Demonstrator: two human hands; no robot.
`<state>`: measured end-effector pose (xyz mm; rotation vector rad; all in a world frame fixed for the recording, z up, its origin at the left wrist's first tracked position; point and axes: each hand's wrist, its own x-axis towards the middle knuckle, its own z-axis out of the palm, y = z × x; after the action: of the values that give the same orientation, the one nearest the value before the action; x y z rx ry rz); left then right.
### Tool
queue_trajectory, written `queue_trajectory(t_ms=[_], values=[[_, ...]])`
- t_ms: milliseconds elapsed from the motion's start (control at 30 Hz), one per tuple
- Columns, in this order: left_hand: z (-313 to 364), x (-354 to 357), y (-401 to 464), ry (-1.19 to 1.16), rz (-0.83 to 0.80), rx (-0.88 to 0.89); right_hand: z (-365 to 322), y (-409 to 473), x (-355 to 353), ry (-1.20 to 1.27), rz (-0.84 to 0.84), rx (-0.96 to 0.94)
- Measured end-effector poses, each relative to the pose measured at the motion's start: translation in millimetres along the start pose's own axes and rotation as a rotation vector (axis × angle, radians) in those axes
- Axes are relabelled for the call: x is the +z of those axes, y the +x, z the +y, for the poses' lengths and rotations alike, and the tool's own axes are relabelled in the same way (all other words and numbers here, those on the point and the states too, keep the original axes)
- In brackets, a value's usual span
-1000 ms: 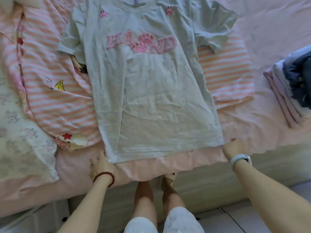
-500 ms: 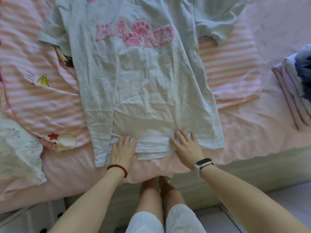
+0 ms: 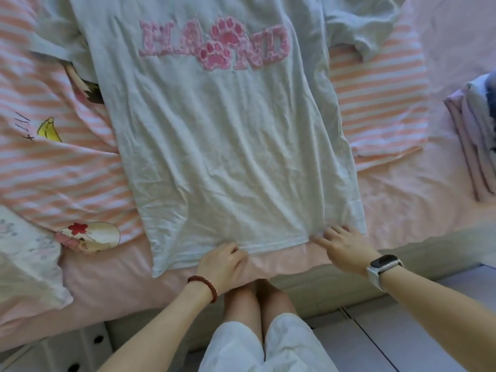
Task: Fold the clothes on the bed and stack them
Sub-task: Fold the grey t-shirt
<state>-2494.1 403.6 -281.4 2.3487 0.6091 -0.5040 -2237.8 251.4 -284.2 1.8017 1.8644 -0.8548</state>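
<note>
Left hand: left hand (image 3: 224, 260), red bead bracelet (image 3: 205, 285) on the wrist, fingers curled and closed on the near hem of the T-shirt, left of centre.
Right hand: right hand (image 3: 345, 244), white smartwatch (image 3: 382, 267) on the wrist, fingers extended and resting flat on the hem near the right corner; whether the thumb pinches cloth underneath cannot be told.
Change: half a second ago both hands lay flat with fingers spread, side by side at the middle of the hem; now they stand further apart, the left curled into a grip. A second ago they were at the two bottom corners.
Meaning for task: smoothing looks finished; judged to be taking hold of the hem to begin the fold. No fold is yet made.
T-shirt: pale grey T-shirt (image 3: 228, 146) with pink lettering and paw prints, lying front up and flat, hem toward the person, collar away and out of view; both hands touch its nearest edge.
Underlay: pink striped garment (image 3: 375, 103) spread beneath the shirt, showing on both sides.
Bed: pink sheet (image 3: 402, 210), bare beside the right hand.
Stack: folded pile (image 3: 472, 135) at the right edge, well apart from the hands.
</note>
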Motion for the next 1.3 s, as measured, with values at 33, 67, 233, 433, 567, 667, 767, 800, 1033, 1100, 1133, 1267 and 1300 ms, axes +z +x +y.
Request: queue_trajectory(t_ms=[33, 67, 233, 433, 567, 667, 767, 800, 1033, 1100, 1133, 1267, 1300], values=[[0, -3, -1, -0.052, 0.072, -0.004, 1, -2, -3, 0.036, -0.137, 0.036], [0, -9, -1, -0.075, 0.142, -0.023, 1, -2, -7, 0.064, -0.192, 0.067], [-6, -58, 34, 0.086, 0.312, -0.112, -7, 19, -44, 0.316, 0.195, 0.19], [1, -145, 117, 0.19, 0.305, -0.229, 37, 64, -135, 0.668, 0.638, 0.447], [10, -197, 187, 0.168, 0.381, -0.19, 108, 96, -190, 0.711, 0.825, 0.556], [18, -225, 239, 0.177, 0.432, -0.134, 171, 123, -223, 1.077, 0.968, 0.795], [26, -235, 287, 0.168, 0.414, -0.121, 230, 148, -242, 1.359, 0.989, 0.937], [30, -235, 301, 0.166, 0.394, -0.125, 246, 154, -247, 1.42, 0.987, 0.936], [76, -235, 371, 0.227, 0.366, -0.109, 319, 160, -273, 1.707, 0.942, 0.542], [91, -237, 386, 0.206, 0.402, -0.103, 344, 153, -281, 1.69, 1.039, 0.566], [98, -238, 393, 0.201, 0.407, -0.096, 356, 149, -284, 1.633, 1.09, 0.609], [118, -232, 415, 0.239, 0.304, -0.107, 369, 149, -271, 1.719, 0.978, 0.675], [119, -231, 419, 0.228, 0.28, -0.121, 364, 149, -261, 1.787, 0.867, 0.654]])
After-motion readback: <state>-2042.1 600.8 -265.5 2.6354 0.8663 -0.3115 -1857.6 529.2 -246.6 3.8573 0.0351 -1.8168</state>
